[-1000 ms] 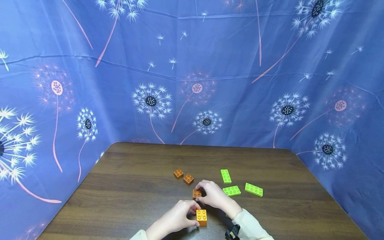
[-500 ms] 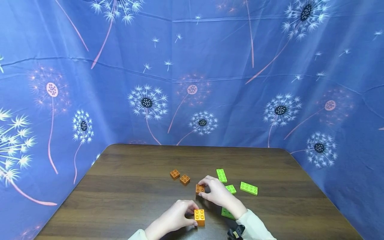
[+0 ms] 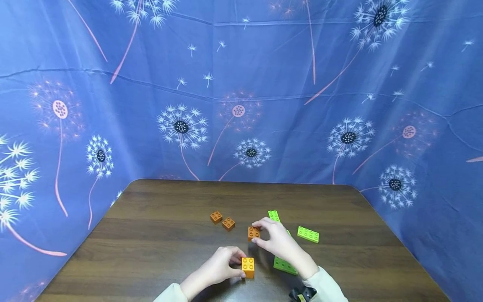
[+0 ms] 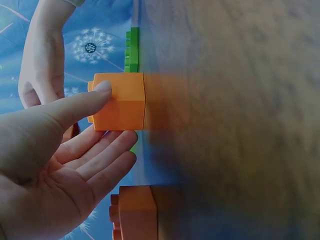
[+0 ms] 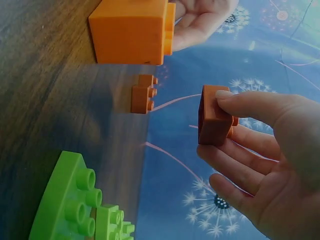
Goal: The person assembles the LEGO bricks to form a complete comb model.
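Note:
My left hand (image 3: 222,265) holds a yellow-orange toy building block (image 3: 247,268), studs up, on the table near the front. Its thumb lies on one side and its fingers (image 4: 120,145) on the opposite side in the left wrist view. Farther back and a little right, my right hand (image 3: 279,241) pinches a brown-orange toy brick (image 3: 253,233) between thumb and fingers. The right wrist view shows this brick (image 5: 215,117) raised off the table, its hollow underside toward the tabletop. The two held pieces are apart.
Two more brown-orange bricks (image 3: 228,223) lie close together behind the left hand. Several flat green bricks lie around the right hand, including one far plate (image 3: 273,215), one to the right (image 3: 308,234) and one near the wrist (image 3: 285,266). A patterned blue cloth (image 3: 226,84) hangs behind the table (image 3: 151,243).
My right hand has lifted the brown-orange brick and moved it away from the yellow-orange block, back and to the right. The left hand keeps its hold. The head view has shifted slightly.

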`<state>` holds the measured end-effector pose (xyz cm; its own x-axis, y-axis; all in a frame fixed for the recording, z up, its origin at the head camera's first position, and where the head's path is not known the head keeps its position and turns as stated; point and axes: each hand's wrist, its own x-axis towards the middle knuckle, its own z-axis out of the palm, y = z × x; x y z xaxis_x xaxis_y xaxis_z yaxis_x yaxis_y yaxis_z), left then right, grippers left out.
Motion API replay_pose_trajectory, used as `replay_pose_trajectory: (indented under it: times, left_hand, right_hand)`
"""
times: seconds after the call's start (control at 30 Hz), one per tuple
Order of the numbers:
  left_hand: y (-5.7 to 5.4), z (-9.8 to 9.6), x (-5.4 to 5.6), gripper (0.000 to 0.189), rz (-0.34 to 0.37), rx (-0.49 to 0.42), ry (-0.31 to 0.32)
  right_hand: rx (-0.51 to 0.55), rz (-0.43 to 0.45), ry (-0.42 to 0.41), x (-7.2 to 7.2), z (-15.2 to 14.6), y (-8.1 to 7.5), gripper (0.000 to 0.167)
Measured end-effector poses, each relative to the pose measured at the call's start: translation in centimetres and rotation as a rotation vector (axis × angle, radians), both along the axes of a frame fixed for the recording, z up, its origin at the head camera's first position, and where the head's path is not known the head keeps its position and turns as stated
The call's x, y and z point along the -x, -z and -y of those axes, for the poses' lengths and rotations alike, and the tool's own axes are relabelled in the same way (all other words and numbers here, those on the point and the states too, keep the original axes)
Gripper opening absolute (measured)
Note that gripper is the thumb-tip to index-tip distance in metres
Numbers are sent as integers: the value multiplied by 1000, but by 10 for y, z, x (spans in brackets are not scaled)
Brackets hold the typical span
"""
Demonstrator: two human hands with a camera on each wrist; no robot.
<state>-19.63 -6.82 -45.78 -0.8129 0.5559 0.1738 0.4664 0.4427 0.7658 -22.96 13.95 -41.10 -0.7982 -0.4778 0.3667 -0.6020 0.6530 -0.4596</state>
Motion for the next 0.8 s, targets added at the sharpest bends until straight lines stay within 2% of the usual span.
replay_pose_trajectory:
  times: [0.3,0.6,0.8]
  left_hand:
    - [2,-1,2,32,52,-77,12]
    - [5,-1,3,33,37,-82,16]
    - [6,-2,4,32,52,-88,27]
  right_hand:
    - [60,-41,-17,-14,-8,-10,28]
    - [65,-110,-12,-26,-16,-10,29]
    - [69,-126,-28,-33,-19,-9,29]
